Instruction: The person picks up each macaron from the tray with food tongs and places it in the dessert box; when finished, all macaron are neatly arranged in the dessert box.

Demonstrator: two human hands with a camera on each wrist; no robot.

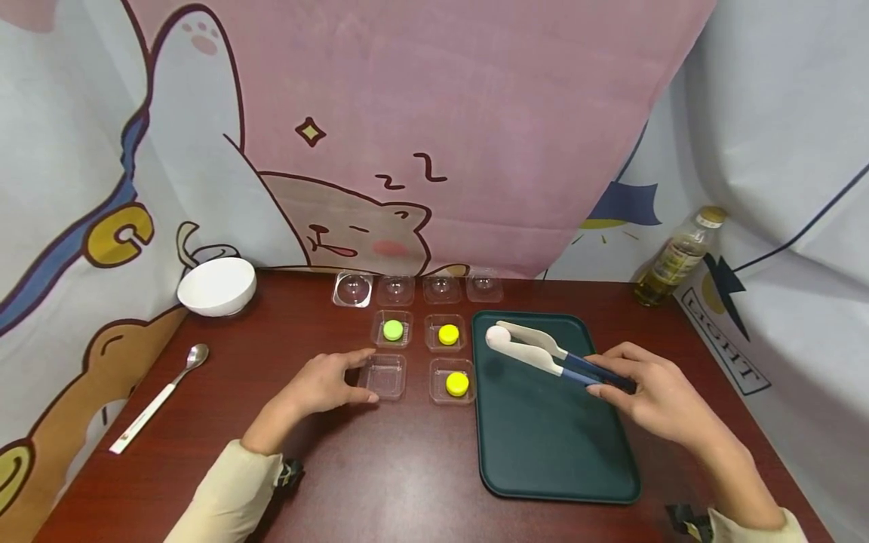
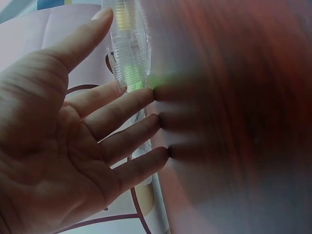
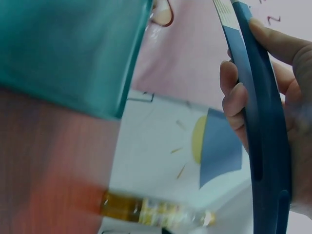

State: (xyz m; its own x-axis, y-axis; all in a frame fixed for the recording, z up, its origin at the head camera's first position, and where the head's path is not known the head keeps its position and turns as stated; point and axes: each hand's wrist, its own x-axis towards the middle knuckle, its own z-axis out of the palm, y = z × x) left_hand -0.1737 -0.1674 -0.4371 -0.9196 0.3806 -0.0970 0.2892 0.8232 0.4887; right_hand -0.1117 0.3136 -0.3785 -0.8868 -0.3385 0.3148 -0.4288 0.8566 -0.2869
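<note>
My right hand (image 1: 668, 396) grips blue-handled tongs (image 1: 577, 367) over the dark green tray (image 1: 550, 460). Between the pale tips of the tongs sits a pale pink macaron (image 1: 498, 336). At the left, the thumb and index finger of my left hand (image 1: 326, 383) hold a clear plastic box (image 1: 385, 377) at opposite sides of its left end; nothing lies in it. The left wrist view has the other fingers stretched toward the tabletop. A green macaron (image 1: 393, 329) and two yellow ones (image 1: 449, 334) lie in neighbouring clear boxes.
Several clear domed lids (image 1: 396, 289) stand in a row at the back. A white bowl (image 1: 217, 286) is at the back left, with a spoon (image 1: 159, 398) before it. An oil bottle (image 1: 679, 256) stands at the back right, near the cloth wall.
</note>
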